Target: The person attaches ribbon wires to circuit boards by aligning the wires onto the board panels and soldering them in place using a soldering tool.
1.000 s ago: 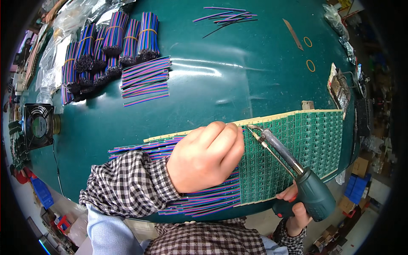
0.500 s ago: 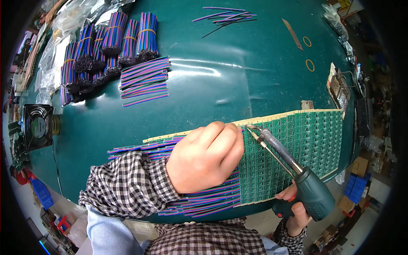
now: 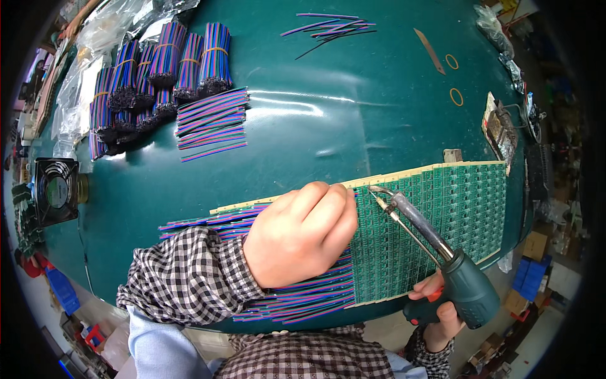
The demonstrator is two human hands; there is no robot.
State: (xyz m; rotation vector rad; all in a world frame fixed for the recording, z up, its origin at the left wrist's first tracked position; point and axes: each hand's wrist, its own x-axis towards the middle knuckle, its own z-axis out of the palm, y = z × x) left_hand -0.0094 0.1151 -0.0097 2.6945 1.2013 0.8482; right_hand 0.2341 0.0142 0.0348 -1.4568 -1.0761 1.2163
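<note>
My right hand (image 3: 447,319) grips the handle of a dark green soldering gun (image 3: 468,287) with a red trigger and a thin solder feed tube (image 3: 413,235). Its bent tip is over the top row of a panel of small green circuit boards (image 3: 429,221). My left hand (image 3: 303,234) is closed at the panel's upper edge, just left of the tip. Coloured wire shows at its fingertips, which are mostly hidden behind the knuckles. Under that hand and forearm, many multicoloured wires (image 3: 309,295) lie side by side, reaching left from the boards.
Banded wire bundles (image 3: 167,57) and a loose wire stack (image 3: 211,123) lie at the far left. A small fan (image 3: 57,191) stands at the left edge. Farther off are scattered wires (image 3: 331,26), a blade (image 3: 429,50) and rubber bands (image 3: 456,96). A metal stand (image 3: 500,129) is at right.
The soldering gun's tip has shifted slightly right, away from my left fingertips. My left hand has moved a little left in the picture and stays closed. The whole view has shifted slightly.
</note>
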